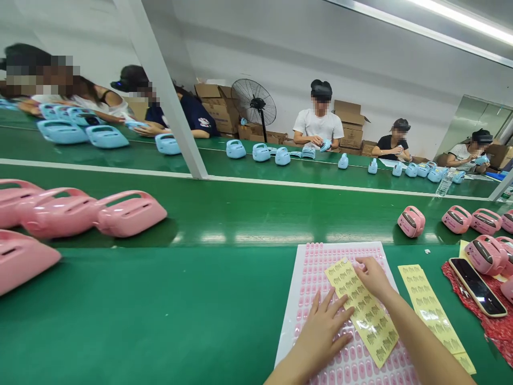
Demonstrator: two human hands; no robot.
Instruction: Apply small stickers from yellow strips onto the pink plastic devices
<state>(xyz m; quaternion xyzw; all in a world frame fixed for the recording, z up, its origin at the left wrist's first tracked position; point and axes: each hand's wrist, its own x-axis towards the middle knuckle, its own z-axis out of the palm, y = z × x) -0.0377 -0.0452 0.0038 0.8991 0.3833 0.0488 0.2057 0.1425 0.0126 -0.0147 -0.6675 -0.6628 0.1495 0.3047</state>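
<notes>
While left hand [326, 323] splays across sheet [363, 305], right hand [373, 276] — grip unclear — green table [160, 315], fan [258, 103].

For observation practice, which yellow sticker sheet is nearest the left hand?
The yellow rectangular sticker sheet lying slanted on the white sheet of pink ovals; the other yellow sheets, farther right, lie on the green tabletop.

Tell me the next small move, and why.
Probably peel gently upward with the right grip: it is bunched at the upper right edge of the yellow printed sheet, while the left grip spreads over the left edge, where it could steady the sheet.
</notes>
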